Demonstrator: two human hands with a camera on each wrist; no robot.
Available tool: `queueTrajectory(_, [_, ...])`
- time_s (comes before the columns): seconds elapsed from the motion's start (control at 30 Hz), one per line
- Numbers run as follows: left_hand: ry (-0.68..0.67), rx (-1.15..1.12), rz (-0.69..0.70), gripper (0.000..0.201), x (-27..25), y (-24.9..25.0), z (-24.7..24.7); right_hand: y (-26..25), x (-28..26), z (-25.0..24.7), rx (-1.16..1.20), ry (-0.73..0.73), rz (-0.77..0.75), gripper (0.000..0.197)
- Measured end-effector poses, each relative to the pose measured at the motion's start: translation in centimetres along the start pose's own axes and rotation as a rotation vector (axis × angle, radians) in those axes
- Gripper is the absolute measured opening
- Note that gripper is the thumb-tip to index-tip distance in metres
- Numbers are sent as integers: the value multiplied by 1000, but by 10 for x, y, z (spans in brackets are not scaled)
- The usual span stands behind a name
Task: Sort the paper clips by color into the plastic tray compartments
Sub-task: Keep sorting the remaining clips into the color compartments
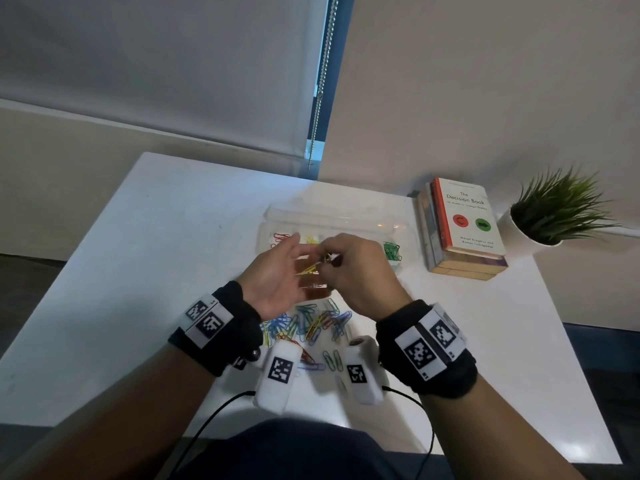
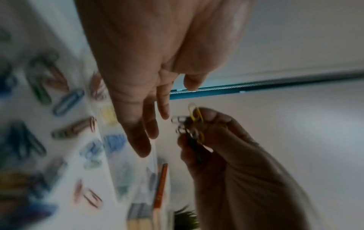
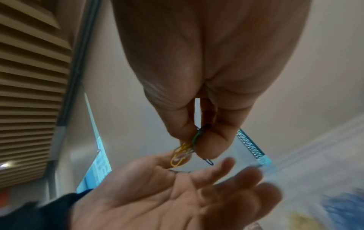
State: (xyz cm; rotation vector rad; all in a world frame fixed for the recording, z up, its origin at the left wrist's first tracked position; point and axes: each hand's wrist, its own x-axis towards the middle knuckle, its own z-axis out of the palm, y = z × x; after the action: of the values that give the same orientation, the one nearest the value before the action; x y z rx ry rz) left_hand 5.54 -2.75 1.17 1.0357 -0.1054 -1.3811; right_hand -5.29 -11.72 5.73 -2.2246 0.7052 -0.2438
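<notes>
My right hand (image 1: 332,259) is raised in front of the tray and pinches a tangled bunch of paper clips (image 1: 313,266) between thumb and fingers. The bunch (image 3: 183,154) has yellow, pale and dark green clips hooked together. My left hand (image 1: 291,251) is open beside it, palm up and fingers straight (image 3: 226,168). Its thumb is close to the yellow clip; I cannot tell if they touch. The clear plastic tray (image 1: 277,216) holds red clips (image 1: 280,237) at the left, yellow clips (image 1: 311,240) beside them and green clips (image 1: 391,251) at the right. A mixed pile of clips (image 1: 311,323) lies on the table under my wrists.
A stack of books (image 1: 464,230) lies right of the tray. A potted plant (image 1: 554,209) stands at the table's far right corner. The white table (image 1: 173,254) is bare on the left. A blind's bead chain (image 1: 320,98) hangs behind the table.
</notes>
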Motion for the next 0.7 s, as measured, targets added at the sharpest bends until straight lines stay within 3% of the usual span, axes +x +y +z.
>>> queueTrajectory(0.1, [-26, -244, -61, 41, 1, -1, 9, -9, 3, 7, -68, -12, -72, 24])
queueTrajectory(0.23, [19, -360, -48, 40, 1, -3, 13, -8, 0, 14, -170, -37, -143, 26])
queueTrajectory(0.33, [-12, -374, -24, 54, 0, -4, 12, -4, -2, 9, -208, -76, -154, 28])
queueTrajectory(0.5, [-62, -386, -37, 48, -1, -1, 11, 0, -4, -16, -52, 3, -101, 26])
queueTrajectory(0.6, [-88, -357, -34, 51, -4, 1, 14, 1, -5, -19, -163, 49, -148, 23])
queueTrajectory(0.7, [-55, -320, -32, 50, -2, 1, 13, -1, -8, -9, -293, -49, -215, 24])
